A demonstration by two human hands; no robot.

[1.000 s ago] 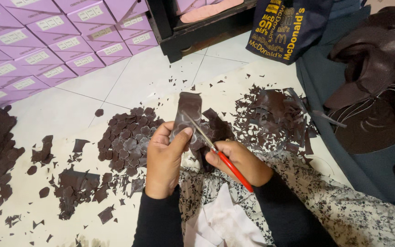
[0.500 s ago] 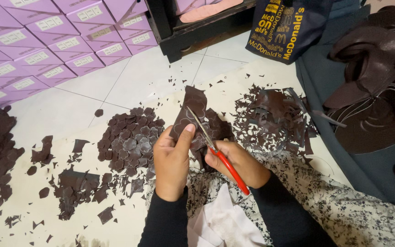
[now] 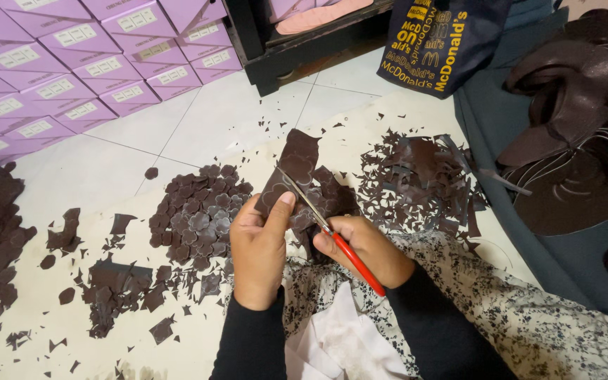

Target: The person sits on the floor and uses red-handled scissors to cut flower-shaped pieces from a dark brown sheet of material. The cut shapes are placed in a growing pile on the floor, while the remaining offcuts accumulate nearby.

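A pale tiled floor [image 3: 233,119] carries everything here, with stacked lilac boxes [image 3: 72,56] along its far left and large dark brown sheets [image 3: 578,141] heaped on a grey mat to the right. Nearer the middle lie two dark heaps: a pile of cut flower-shaped pieces [image 3: 198,211] to the left of the hands and a tangle of jagged offcuts [image 3: 416,183] to their right. Between them the left hand [image 3: 262,246] pinches a dark brown strip [image 3: 293,169] marked with flower outlines, thumb on top and fingers curled closed beneath it, holding it up just above the lap. The right hand [image 3: 364,250] is wrapped around the red handles of a pair of scissors [image 3: 318,214], whose slim blades lie nearly closed across the strip's lower part. To cut cleanly, it seems best to turn the strip with the left hand rather than twist the scissors, keep the thumb clear of the blades, and follow the outline in short bites.
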